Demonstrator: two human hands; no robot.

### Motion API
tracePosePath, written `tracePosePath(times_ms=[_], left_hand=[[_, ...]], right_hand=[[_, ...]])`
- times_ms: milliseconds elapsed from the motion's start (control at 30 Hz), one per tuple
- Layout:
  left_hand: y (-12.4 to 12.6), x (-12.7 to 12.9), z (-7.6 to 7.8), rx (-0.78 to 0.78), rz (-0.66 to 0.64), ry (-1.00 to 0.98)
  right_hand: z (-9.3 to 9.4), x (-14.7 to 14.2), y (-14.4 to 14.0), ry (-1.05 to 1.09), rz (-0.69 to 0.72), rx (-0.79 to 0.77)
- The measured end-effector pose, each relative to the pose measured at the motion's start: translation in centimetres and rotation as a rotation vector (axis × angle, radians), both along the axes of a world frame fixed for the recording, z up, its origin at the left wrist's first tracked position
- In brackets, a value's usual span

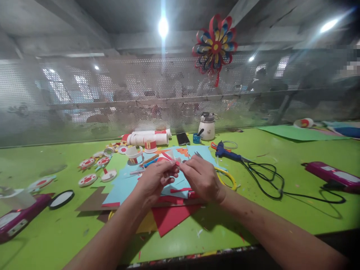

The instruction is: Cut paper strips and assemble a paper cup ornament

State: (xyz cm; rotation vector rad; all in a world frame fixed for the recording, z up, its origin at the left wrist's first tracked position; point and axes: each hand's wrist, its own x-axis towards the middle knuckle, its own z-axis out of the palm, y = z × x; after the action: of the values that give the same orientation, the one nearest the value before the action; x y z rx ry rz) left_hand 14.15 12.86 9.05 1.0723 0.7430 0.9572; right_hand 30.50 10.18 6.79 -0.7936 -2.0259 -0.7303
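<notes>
Both sleeves must be up or short, cause the left forearm (120,225) is slanting bare from the bottom edge and the right forearm (270,225) is stretching bare from the lower right. The left hand (154,180) is pinching up top, its lower fingers (164,181) curling pretty loosely. The right hand (204,178) is showing its back, curling tighter, and the two are almost meeting tip to tip.
</notes>
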Motion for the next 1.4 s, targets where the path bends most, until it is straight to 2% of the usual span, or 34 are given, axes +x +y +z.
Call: tracePosePath(times_ms=[167,267,333,467,533,600,767,1000,1200,1300,1367,1400], left_hand=[[0.3,0.0,-0.2,-0.006,0.029,-0.017],[0.5,-0.1,-0.3,0.066,0.068,-0.043],[0.6,-0.1,-0.3,0.178,0.106,-0.020],[0.3,-0.2,0.0,0.391,0.142,0.099],[0.0,-0.2,0.3,0.453,0.162,0.159],[-0.4,-0.1,0.5,0.488,0.171,0.191],[-0.9,0.0,0.8,0.501,0.117,0.186],[-0.5,0.2,0.1,0.264,-0.040,-0.002],[-0.4,0.2,0.0,0.172,-0.044,-0.039],[-0.3,0.3,-0.1,0.174,-0.018,-0.042],[-0.1,0.2,-0.1,0.184,0.018,-0.037],[0.0,0.2,-0.1,0.184,0.044,-0.037]], right_hand=[[-0.2,-0.2,-0.2,0.053,0.027,-0.050],[0.0,-0.6,-0.4,0.253,0.089,-0.137],[0.2,-0.9,-0.5,0.486,0.131,-0.290],[1.0,-1.2,-0.4,0.948,0.250,-0.795],[1.3,-1.1,-0.4,1.056,0.348,-0.976],[1.5,-1.0,-0.4,1.080,0.443,-1.063],[1.8,-0.9,-0.7,1.079,0.551,-1.137],[2.6,-0.7,-1.0,0.996,0.458,-1.071],[2.4,-0.7,-0.9,0.968,0.448,-1.076],[2.3,-0.8,-0.8,0.949,0.431,-1.096],[2.5,-0.3,-0.4,0.919,0.376,-1.099],[2.7,0.2,-0.1,0.882,0.295,-1.089]])
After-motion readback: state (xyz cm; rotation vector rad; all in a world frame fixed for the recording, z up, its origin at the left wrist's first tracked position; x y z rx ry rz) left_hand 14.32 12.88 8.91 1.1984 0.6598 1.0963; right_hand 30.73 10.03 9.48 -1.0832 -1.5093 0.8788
